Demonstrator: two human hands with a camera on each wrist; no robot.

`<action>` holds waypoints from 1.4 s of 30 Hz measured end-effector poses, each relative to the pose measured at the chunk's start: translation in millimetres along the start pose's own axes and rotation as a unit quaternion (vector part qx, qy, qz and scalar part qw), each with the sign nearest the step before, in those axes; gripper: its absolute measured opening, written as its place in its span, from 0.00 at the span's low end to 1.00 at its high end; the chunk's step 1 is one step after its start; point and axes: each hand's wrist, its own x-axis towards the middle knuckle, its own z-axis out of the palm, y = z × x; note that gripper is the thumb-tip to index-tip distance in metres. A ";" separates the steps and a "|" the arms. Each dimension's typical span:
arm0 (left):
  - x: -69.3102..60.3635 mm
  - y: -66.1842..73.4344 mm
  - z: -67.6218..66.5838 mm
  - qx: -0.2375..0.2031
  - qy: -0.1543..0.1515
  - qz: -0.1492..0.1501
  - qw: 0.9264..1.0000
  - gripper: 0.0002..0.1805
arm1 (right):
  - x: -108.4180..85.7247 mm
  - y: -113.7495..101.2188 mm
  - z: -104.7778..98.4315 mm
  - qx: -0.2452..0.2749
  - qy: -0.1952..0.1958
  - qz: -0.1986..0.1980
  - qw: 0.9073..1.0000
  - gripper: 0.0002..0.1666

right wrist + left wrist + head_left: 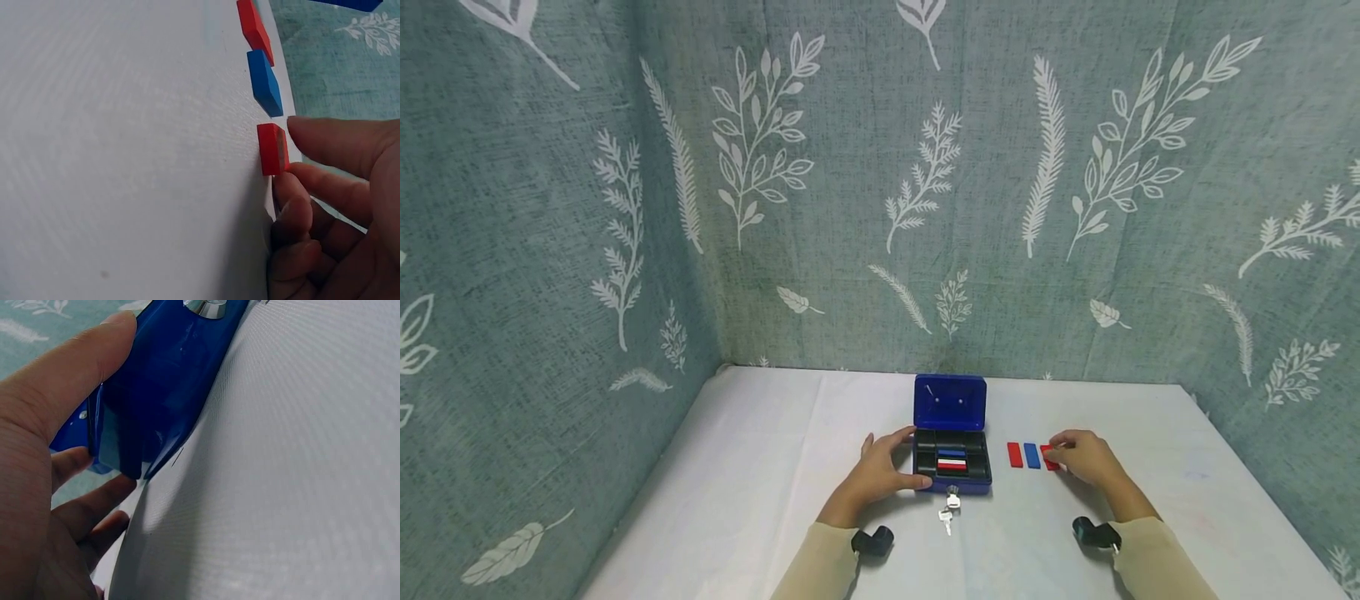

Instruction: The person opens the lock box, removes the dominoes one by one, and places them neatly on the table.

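Observation:
A blue metal cash box (952, 486) stands with its lid (950, 402) raised, its black tray divided into compartments. In the tray's middle compartment lie blue, white and red blocks (952, 463). My left hand (880, 471) holds the box by its left side, thumb at the front corner and fingers towards the back. To the right of the box, my right hand (1086, 457) pinches a red rectangular block (269, 150) between thumb and index finger, at the table surface. Beside it lie a blue block (1032, 456) and another red block (1015, 455).
Two small keys (952, 502) hang from the box's front lock onto the white tabletop (760, 467). Leaf-patterned green cloth (850, 208) rises behind the table and along its sides. A dark wrist camera (872, 542) sits at each sleeve.

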 end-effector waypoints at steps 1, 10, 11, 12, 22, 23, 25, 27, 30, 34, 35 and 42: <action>0.0 -0.1 0.4 0.000 0.000 0.000 1.000 0.53 | 0.0 0.0 0.0 -0.004 0.000 -0.002 1.000 0.19; 2.4 -0.7 1.1 0.000 0.006 0.008 1.000 0.52 | 0.5 0.4 0.9 -0.021 0.011 -0.007 1.000 0.20; 2.6 -0.5 0.8 0.001 0.006 0.008 1.000 0.53 | 0.3 0.3 1.1 -0.021 0.013 -0.007 1.000 0.19; 2.8 -0.3 0.7 0.001 0.006 0.008 1.000 0.53 | 0.4 0.3 1.1 -0.022 0.014 -0.007 1.000 0.19; 2.4 0.4 0.9 0.005 0.002 0.002 1.000 0.52 | -1.0 1.3 1.6 -0.017 0.014 -0.001 1.000 0.20; 2.2 0.3 1.0 0.005 0.002 0.002 1.000 0.52 | -1.2 1.3 1.7 -0.017 0.013 0.000 1.000 0.20; 1.9 0.0 1.4 0.005 0.002 0.002 1.000 0.52 | -0.4 2.1 2.1 -0.018 0.012 0.002 1.000 0.20; 1.6 -0.3 1.8 0.005 0.002 0.002 1.000 0.52 | 0.0 2.4 1.9 -0.017 0.010 0.003 1.000 0.21; 1.2 -0.2 2.1 0.003 0.002 0.002 1.000 0.52 | 0.4 2.5 1.2 -0.015 0.011 0.003 1.000 0.21; 0.8 -0.1 2.0 0.002 0.001 0.002 1.000 0.52 | 0.1 1.5 0.0 -0.013 0.015 0.001 1.000 0.20; 0.7 -0.1 1.9 0.001 0.001 0.003 1.000 0.52 | 0.2 1.2 -0.3 -0.014 0.016 0.001 1.000 0.20; 0.6 -1.4 0.6 -0.001 0.001 0.008 1.000 0.52 | 1.4 -8.6 -3.1 0.003 0.015 -0.011 1.000 0.20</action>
